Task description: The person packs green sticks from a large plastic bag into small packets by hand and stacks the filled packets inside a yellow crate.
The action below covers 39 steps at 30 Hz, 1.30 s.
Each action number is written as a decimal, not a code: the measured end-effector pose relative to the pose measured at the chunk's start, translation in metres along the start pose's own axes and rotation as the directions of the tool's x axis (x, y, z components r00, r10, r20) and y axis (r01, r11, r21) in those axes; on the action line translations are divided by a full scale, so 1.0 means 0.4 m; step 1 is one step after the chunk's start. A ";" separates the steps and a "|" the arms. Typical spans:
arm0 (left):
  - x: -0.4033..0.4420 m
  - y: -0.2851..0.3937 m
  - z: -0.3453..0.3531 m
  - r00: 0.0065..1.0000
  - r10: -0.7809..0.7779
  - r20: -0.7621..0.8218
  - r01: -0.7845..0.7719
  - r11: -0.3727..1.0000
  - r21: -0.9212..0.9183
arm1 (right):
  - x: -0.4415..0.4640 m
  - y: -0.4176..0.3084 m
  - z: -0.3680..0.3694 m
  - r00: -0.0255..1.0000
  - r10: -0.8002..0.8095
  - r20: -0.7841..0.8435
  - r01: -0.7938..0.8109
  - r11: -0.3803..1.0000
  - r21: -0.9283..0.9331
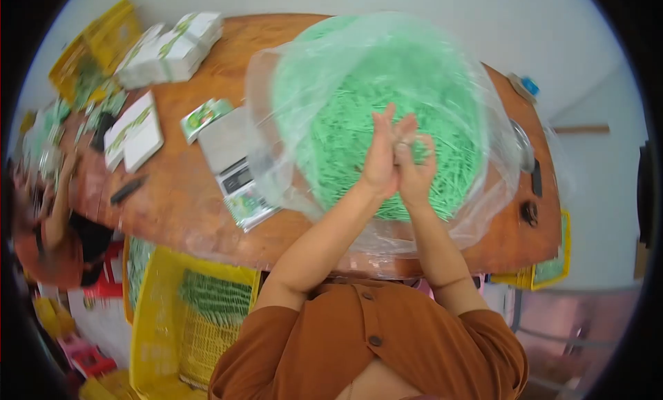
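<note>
A large clear plastic bag (pixel 501 182) lies open on the table, full of thin light-green sticks (pixel 338 134). Above the sticks, my left hand (pixel 382 155) and my right hand (pixel 416 162) touch each other at the palms. The left fingers point away from me, stretched out and slightly blurred. My right fingers are curled; whatever lies between them is too blurred to name. Left of the bag is a grey scale (pixel 224 141), with a green-and-white packet (pixel 250 207) at its near end and another packet (pixel 206 118) beyond it.
White boxes (pixel 169 55) and flat white cartons (pixel 141 134) stand on the wooden table (pixel 183 193) at left, near a black tool (pixel 128 190). Another person (pixel 52 251) works at the far left. Yellow crates (pixel 155 324) sit below the table edge. A dark object (pixel 529 213) lies at right.
</note>
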State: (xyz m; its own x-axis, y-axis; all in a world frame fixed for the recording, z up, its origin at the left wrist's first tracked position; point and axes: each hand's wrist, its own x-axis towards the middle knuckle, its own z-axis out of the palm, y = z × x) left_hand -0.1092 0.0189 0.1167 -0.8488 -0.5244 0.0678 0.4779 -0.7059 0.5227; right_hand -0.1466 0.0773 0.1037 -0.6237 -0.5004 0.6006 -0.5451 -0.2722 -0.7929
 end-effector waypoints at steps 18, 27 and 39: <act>-0.434 0.307 -0.450 0.913 0.065 0.402 -0.217 -0.758 0.615 | -0.003 0.106 -0.040 0.765 0.257 0.590 0.231 0.745 -0.625; -0.430 0.301 -0.443 0.847 0.337 0.411 -0.190 -0.531 0.826 | 0.011 0.094 0.068 0.522 0.577 0.628 -0.107 0.775 -0.623; -0.215 0.036 -0.297 0.982 0.138 0.127 -0.146 0.138 0.980 | -0.025 0.172 -0.019 0.870 0.372 0.324 -0.362 0.928 -0.092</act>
State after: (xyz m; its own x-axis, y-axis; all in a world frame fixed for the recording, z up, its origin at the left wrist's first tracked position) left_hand -0.0024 -0.0026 0.0174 -0.7966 -0.5519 0.2467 -0.0316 0.4456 0.8947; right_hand -0.1820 0.0697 0.0440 -0.5638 -0.8027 0.1944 -0.3311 0.0040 -0.9436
